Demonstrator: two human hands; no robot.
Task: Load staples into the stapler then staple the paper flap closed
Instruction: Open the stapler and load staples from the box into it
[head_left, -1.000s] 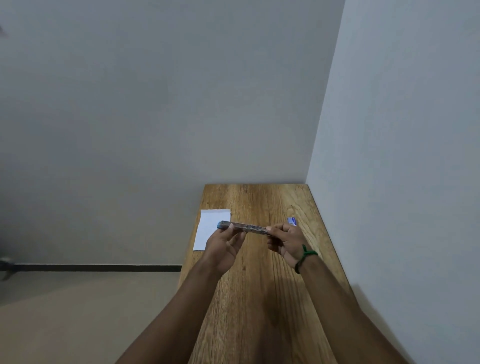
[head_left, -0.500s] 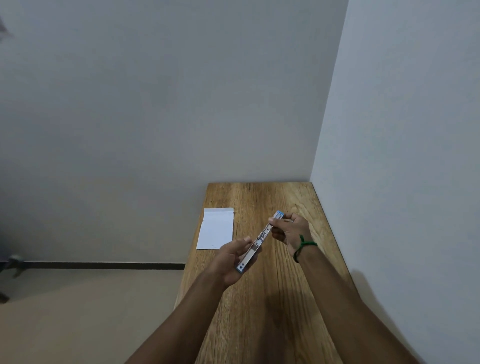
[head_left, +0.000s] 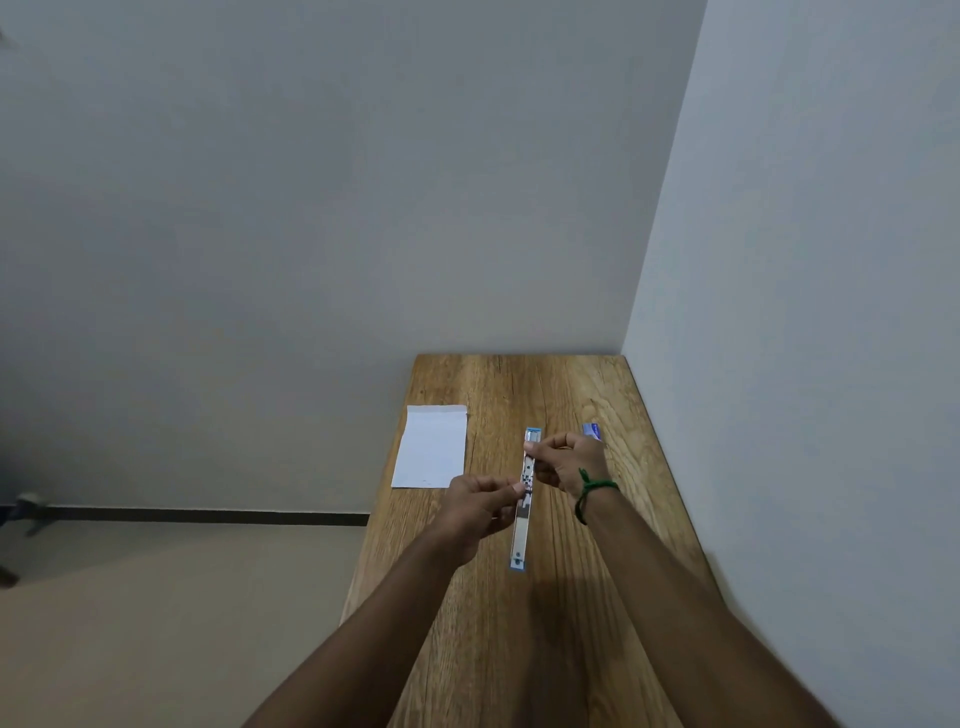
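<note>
Blue-tipped stapler (head_left: 521, 535) held opened flat, left hand (head_left: 475, 506) pinching its middle, right hand (head_left: 569, 462) pinching the far half. Loading's on; fetching staples from the box (head_left: 591, 430) probably comes next.

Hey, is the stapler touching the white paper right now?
Apart. The head view shows a strip of bare table between the paper and the stapler, which the left hand and right hand hold.

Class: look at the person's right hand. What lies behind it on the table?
A small blue box shows just past the right hand, on the table. The hand covers its near end, so its contents cannot be seen.
</note>
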